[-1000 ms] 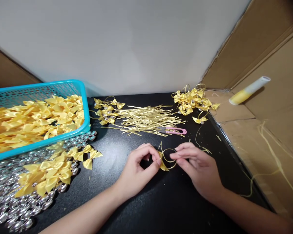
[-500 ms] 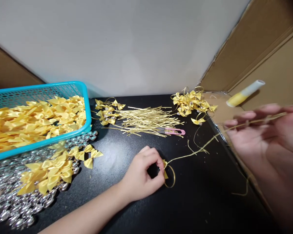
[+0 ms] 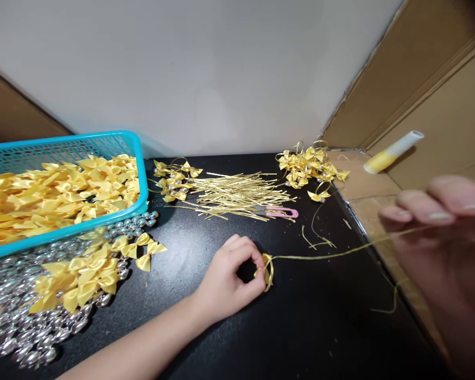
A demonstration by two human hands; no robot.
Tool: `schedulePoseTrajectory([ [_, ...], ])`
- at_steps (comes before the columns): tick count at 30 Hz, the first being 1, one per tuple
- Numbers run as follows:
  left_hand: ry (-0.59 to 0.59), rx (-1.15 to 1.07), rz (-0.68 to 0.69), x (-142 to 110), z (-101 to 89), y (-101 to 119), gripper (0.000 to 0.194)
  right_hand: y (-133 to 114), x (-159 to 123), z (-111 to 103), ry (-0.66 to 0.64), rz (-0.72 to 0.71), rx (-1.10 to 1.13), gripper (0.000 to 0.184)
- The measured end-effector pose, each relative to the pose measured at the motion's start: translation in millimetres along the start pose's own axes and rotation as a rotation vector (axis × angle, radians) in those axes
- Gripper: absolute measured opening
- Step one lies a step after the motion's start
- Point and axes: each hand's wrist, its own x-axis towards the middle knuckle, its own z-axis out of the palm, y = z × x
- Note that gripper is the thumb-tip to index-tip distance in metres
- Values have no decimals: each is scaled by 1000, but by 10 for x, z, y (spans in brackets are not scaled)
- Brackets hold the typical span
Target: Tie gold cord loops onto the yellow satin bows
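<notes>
My left hand (image 3: 231, 282) pinches a yellow ribbon bow (image 3: 267, 261) with a gold loop, low over the black table. From that bow a thin yellow-green thread (image 3: 328, 257) runs taut to the right. My right hand (image 3: 439, 258), large and partly blurred at the right edge, has its fingers curled around the thread's far end. A pile of gold twist-tie strips (image 3: 241, 192) lies beyond my left hand, with pink-handled thread snips (image 3: 281, 212) on its near edge.
At left, a turquoise basket (image 3: 141, 174) holds many yellow bows. Silver beads (image 3: 35, 338) and loose bows (image 3: 93, 272) lie before it. Looped bows (image 3: 311, 163) are heaped at the back right. A yellow-white tube (image 3: 393, 153) and cardboard walls (image 3: 439, 79) stand at right.
My right hand has turned and closed its fingers, moving slightly right and down. The thread now lies straighter. The gold loop has tilted closer to my left fingertips; my left hand has barely moved.
</notes>
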Motion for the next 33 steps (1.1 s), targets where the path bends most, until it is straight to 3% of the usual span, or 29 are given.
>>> schedulePoseTrajectory([
  [3, 62, 2, 53, -10, -1, 6, 14, -2, -99, 280, -111, 110, 271, 3],
  [8, 70, 17, 188, -45, 11, -5, 13, 160, -347, 692, -530, 139, 76, 19],
  [12, 63, -92, -17, -50, 12, -29, 14, 374, -475, 808, -415, 117, -77, 18],
  [17, 29, -275, -266, -31, -4, -52, 8, 567, -511, 815, -363, 133, -84, 12],
  [23, 32, -413, -301, -28, -20, -59, 6, 622, -569, 836, -304, 161, -140, 8],
  [30, 4, -450, -233, 6, -66, -62, 11, 592, -587, 829, -243, 83, -195, 15],
  [33, 0, -481, -268, -9, -72, -60, 6, 568, -566, 823, -198, 64, -169, 16],
])
